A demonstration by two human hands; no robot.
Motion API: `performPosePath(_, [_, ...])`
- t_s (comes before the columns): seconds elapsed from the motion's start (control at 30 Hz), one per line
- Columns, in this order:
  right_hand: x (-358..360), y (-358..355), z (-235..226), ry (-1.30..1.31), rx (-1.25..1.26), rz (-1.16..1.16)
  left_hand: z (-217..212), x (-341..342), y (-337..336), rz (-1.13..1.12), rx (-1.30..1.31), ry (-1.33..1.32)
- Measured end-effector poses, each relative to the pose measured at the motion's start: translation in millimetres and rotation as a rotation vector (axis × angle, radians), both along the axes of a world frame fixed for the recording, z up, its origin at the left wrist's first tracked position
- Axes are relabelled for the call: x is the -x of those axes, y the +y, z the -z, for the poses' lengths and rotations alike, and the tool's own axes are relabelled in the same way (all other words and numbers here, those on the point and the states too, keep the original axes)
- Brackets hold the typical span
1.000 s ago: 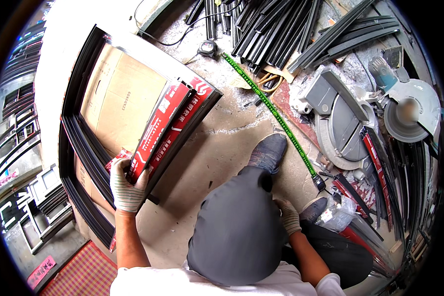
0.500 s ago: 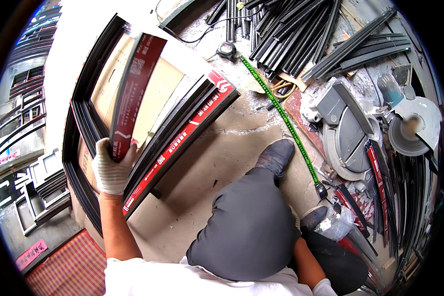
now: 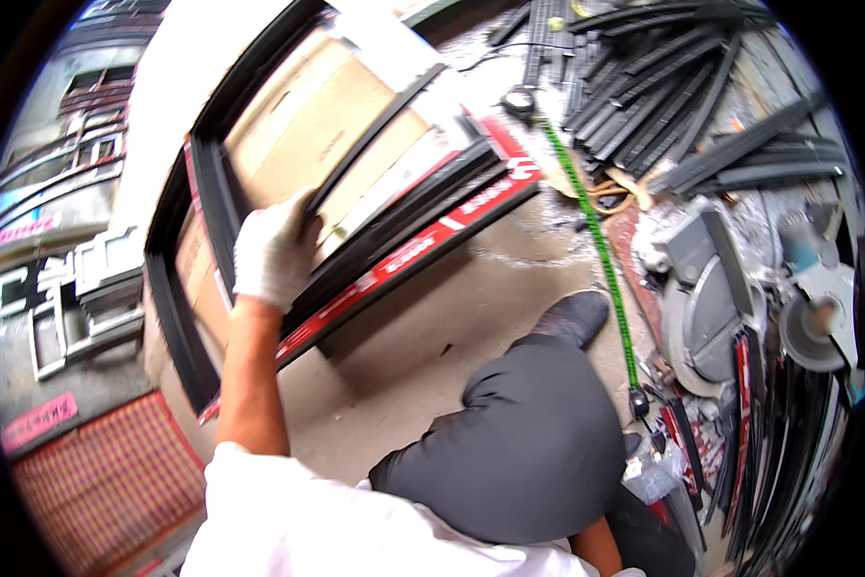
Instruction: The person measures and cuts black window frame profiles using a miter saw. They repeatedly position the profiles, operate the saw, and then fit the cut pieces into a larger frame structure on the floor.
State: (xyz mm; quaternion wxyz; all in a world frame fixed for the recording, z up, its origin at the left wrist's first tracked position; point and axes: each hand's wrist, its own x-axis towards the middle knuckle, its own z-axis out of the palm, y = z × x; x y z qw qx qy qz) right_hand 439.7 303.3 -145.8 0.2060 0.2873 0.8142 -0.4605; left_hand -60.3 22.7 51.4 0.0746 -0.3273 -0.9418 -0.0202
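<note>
Your left hand [image 3: 271, 252], gloved white, sits left of centre, fingers clamped on a dark bar [image 3: 356, 163] that crosses the black frame [image 3: 178, 288]. The grip is near the bar's lower end, likely to steady it against the frame. The frame lies tilted across the upper left, with cardboard [image 3: 307, 115] behind it and a red-taped strip [image 3: 423, 250] along its lower right edge. Your right hand is hidden behind your knee [image 3: 529, 442] at bottom right; cannot tell its fingers' state. A green tape measure [image 3: 601, 250] runs down the floor, right of centre, well apart from the frame. Black profiles [image 3: 683, 106] are piled upper right, a saw [image 3: 712, 308] beside them.
</note>
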Motion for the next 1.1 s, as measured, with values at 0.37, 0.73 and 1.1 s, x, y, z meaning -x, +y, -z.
performPosePath(0.37, [-11.2,16.0,-6.1,-0.059,0.018,-0.072,43.1,4.2,-12.0,-0.01,-0.088,-0.086])
performPosePath(0.73, [-13.6,23.2,-8.3,-0.086,0.024,-0.106,29.0,9.7,2.7,-0.11,0.033,-0.132])
performPosePath(1.1, [-8.4,36.2,-10.7,-0.092,0.034,-0.115,50.1,14.8,-7.6,-0.108,-0.078,-0.211])
